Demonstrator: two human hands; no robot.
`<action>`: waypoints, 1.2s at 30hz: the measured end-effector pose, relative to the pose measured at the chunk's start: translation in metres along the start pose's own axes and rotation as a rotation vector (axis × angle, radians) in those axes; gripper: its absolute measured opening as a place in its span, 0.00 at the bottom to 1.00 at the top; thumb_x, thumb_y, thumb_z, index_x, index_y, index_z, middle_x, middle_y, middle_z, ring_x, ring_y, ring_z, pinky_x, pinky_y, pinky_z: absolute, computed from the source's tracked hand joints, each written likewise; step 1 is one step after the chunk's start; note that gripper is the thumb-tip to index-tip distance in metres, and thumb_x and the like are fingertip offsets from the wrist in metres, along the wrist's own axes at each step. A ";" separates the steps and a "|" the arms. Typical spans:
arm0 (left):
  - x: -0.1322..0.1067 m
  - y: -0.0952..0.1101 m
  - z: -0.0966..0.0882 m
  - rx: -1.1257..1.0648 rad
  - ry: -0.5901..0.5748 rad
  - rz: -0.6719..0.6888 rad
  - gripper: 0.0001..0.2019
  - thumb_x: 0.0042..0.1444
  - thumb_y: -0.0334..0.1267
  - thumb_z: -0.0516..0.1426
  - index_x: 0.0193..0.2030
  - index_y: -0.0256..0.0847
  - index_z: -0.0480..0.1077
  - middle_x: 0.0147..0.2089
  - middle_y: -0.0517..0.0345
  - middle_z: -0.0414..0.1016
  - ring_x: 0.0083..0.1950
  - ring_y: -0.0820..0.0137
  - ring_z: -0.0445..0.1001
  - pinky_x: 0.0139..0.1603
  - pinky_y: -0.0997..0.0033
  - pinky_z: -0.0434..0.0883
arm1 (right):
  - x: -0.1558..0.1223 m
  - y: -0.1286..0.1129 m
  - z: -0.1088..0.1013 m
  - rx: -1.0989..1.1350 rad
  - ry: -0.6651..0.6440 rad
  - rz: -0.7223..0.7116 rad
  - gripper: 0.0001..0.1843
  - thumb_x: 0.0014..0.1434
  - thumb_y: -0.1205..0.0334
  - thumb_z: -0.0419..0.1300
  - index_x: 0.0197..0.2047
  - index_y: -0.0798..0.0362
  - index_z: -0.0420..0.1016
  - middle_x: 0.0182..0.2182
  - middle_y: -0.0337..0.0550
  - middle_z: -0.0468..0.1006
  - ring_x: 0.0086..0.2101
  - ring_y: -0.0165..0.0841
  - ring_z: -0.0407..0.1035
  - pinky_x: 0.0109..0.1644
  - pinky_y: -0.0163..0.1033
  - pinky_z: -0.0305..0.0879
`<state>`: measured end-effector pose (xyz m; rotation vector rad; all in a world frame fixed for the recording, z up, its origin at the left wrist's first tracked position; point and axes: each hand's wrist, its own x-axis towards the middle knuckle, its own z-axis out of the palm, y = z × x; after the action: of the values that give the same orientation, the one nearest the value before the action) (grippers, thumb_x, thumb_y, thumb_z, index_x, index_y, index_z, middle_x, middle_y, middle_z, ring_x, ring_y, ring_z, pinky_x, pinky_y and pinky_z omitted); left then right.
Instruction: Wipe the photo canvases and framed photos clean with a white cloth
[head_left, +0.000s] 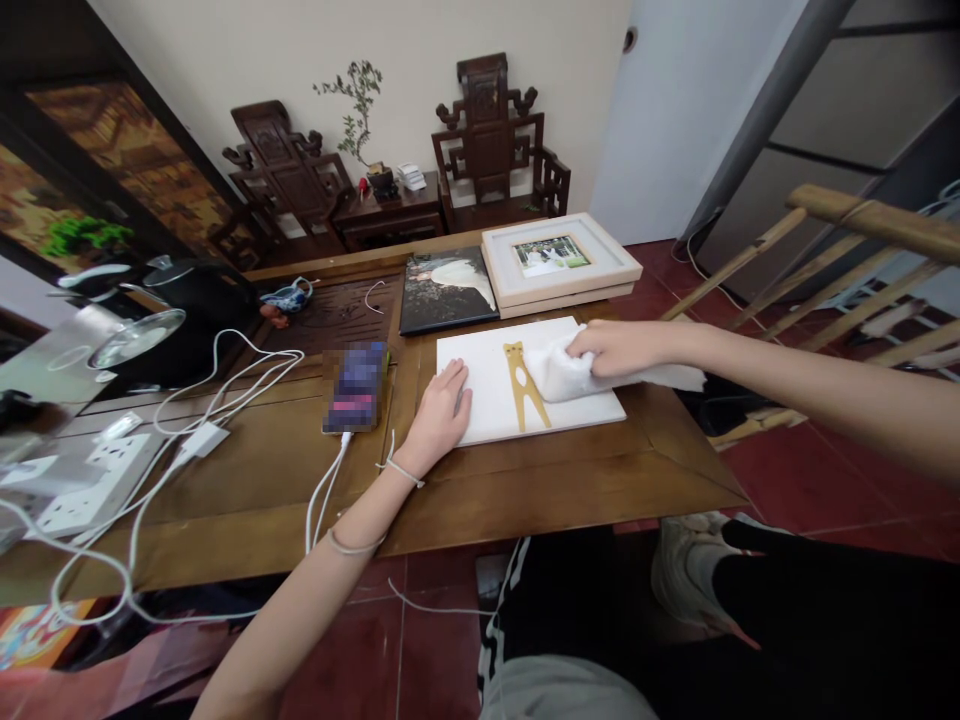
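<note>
A white flat board (pixel 487 400) lies face down on the wooden table (pixel 525 490), with a tan wooden stand piece (pixel 525 385) on its back. My left hand (pixel 439 415) rests flat on the board's left edge, fingers stretched out. My right hand (pixel 619 347) presses a white cloth (pixel 562 375) onto the board's upper right part, fingers closed over the cloth.
Behind the board lie a dark photo print (pixel 448 288) and a white framed photo (pixel 559 260). A phone (pixel 356 385) on a white cable lies left of it. Power strips (pixel 75 480), cables and a kettle (pixel 150 320) crowd the left. Carved chairs (pixel 491 140) stand at the wall.
</note>
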<state>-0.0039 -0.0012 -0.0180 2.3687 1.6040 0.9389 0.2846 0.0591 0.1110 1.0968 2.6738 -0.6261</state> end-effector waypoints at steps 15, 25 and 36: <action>-0.001 0.000 -0.002 -0.020 -0.022 -0.010 0.19 0.65 0.34 0.50 0.59 0.33 0.69 0.67 0.37 0.67 0.71 0.53 0.63 0.72 0.46 0.60 | 0.053 0.030 -0.004 -0.180 0.221 0.070 0.07 0.42 0.72 0.53 0.26 0.51 0.64 0.27 0.45 0.71 0.34 0.40 0.66 0.35 0.41 0.53; 0.000 -0.001 -0.001 -0.024 -0.014 0.002 0.19 0.65 0.34 0.50 0.60 0.36 0.69 0.67 0.40 0.68 0.71 0.53 0.63 0.72 0.45 0.60 | -0.035 -0.012 0.021 0.084 -0.073 -0.068 0.10 0.40 0.73 0.52 0.27 0.51 0.66 0.28 0.42 0.70 0.33 0.37 0.65 0.37 0.39 0.57; 0.000 0.001 -0.001 -0.002 -0.017 -0.006 0.20 0.65 0.34 0.49 0.60 0.34 0.69 0.67 0.38 0.68 0.71 0.53 0.63 0.71 0.45 0.61 | -0.011 0.009 0.005 0.075 -0.013 -0.015 0.08 0.39 0.73 0.52 0.24 0.51 0.62 0.25 0.41 0.68 0.31 0.38 0.65 0.37 0.41 0.57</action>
<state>-0.0040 -0.0018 -0.0166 2.3628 1.6024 0.9171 0.2988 0.0552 0.1075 1.0886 2.6698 -0.7393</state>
